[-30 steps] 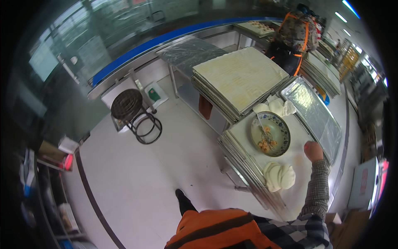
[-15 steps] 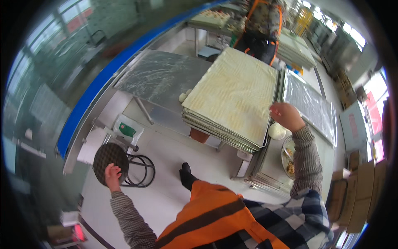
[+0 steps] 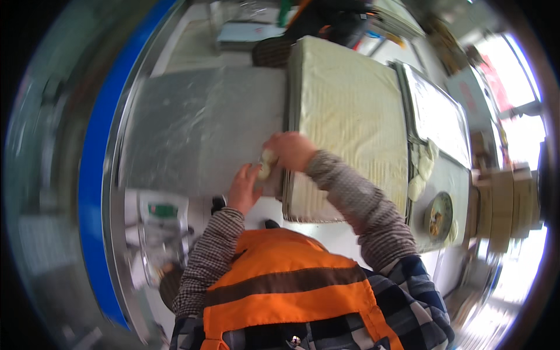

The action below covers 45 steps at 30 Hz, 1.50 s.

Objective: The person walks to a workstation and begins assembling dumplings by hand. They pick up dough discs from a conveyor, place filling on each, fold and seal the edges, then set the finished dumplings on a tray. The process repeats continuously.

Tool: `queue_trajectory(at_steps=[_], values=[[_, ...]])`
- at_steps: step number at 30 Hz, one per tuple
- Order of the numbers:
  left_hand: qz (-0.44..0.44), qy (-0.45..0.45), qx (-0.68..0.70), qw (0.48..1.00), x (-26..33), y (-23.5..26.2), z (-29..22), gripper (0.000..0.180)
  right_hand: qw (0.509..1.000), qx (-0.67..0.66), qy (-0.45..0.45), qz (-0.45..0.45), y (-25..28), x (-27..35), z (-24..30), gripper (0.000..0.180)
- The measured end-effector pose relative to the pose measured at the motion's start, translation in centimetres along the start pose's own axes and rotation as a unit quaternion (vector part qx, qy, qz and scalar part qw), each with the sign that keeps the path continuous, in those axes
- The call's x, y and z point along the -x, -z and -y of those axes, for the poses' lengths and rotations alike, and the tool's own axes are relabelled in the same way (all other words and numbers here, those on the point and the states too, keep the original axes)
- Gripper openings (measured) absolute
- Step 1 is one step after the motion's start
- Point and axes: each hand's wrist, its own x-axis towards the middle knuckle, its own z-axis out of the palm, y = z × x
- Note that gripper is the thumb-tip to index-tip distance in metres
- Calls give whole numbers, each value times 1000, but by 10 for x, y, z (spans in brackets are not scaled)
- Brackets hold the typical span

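Small pale lumps that look like dough (image 3: 266,165) lie at the right edge of a metal table (image 3: 192,125), beside a stack of trays topped with a cream cloth (image 3: 353,116). My right hand (image 3: 293,151) reaches across the stack's left side, fingers curled down onto the upper lump. Just left of the lower lump is my left hand (image 3: 244,189), thumb and fingers apart. Whether its fingertips touch the dough I cannot tell. The right hand hides part of the upper lump.
Right of the stack lie several white lumps (image 3: 421,169) and a round bowl of food pieces (image 3: 437,216). Behind them is a plastic-covered tray (image 3: 434,105). A blue rail (image 3: 96,186) runs along the left. Cardboard boxes (image 3: 504,204) stand far right. Another person's dark-clothed legs (image 3: 335,23) show at the back.
Both hands have come together at the dough lumps: my right hand from the stack's right side, my left from above the stool. The view has turned and moved closer to the table.
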Motion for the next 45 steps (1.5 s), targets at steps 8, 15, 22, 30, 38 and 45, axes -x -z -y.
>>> queue_trajectory(at_steps=[8,15,22,30,38,45], values=[[193,-98,64,974,-60,-9,44,56,964,-47,-159,209,-89,-62,-12,30],[57,172,463,868,-97,58,79,42,961,-81,-186,187,-35,-68,-5,37],[-55,-88,385,917,-349,90,7,48,811,-461,-290,-213,115,-16,-90,51],[-2,-171,96,981,-503,-4,-73,49,778,-358,-430,-285,178,-34,-278,51],[73,-117,-49,989,-516,-40,-71,82,785,-359,-464,-199,153,-60,-337,60],[110,-203,73,970,-520,-38,-16,100,855,-202,-420,-229,145,-8,-323,77]])
